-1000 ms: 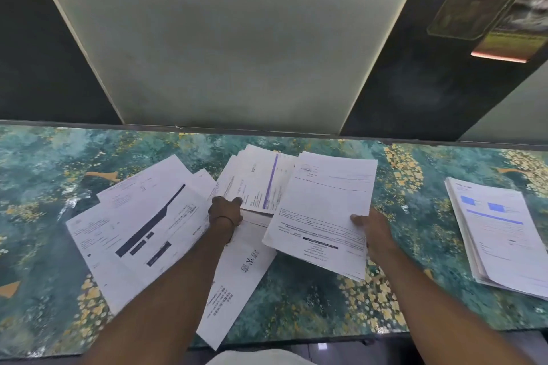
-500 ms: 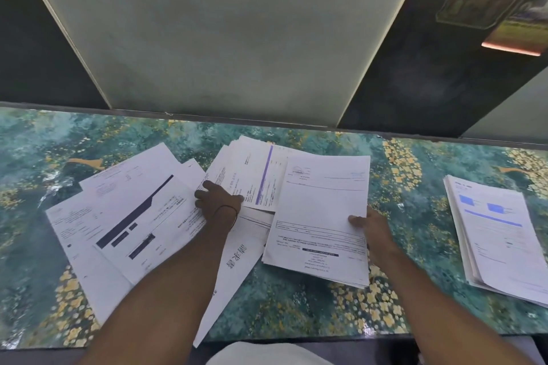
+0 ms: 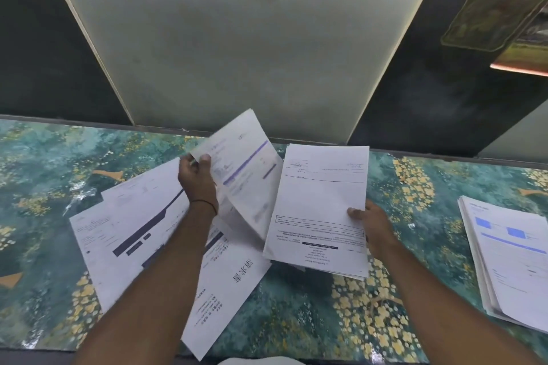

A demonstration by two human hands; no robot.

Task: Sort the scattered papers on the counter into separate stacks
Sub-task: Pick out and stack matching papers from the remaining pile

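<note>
Big-letter sheet (image 3: 237, 284) lies flat on green bench (image 3: 296, 320), near end hanging over edge. Left of it: dark-bar sheets (image 3: 133, 231), flat. Right of it: right hand (image 3: 376, 228) pinches white stack (image 3: 323, 201), thumb on top. Far right of it: blue-box stack (image 3: 510, 258). Behind it: left hand (image 3: 197, 178) pinches purple-stripe sheet (image 3: 246, 169), tilted up off bench.

dim, greenish light; a warm strip (image 3: 519, 69) glows top right, glare streaks the counter (image 3: 77, 195). the sheet (image 3: 246, 169) in my left hand (image 3: 197, 178) is blurred; straight edges bow outward.
</note>
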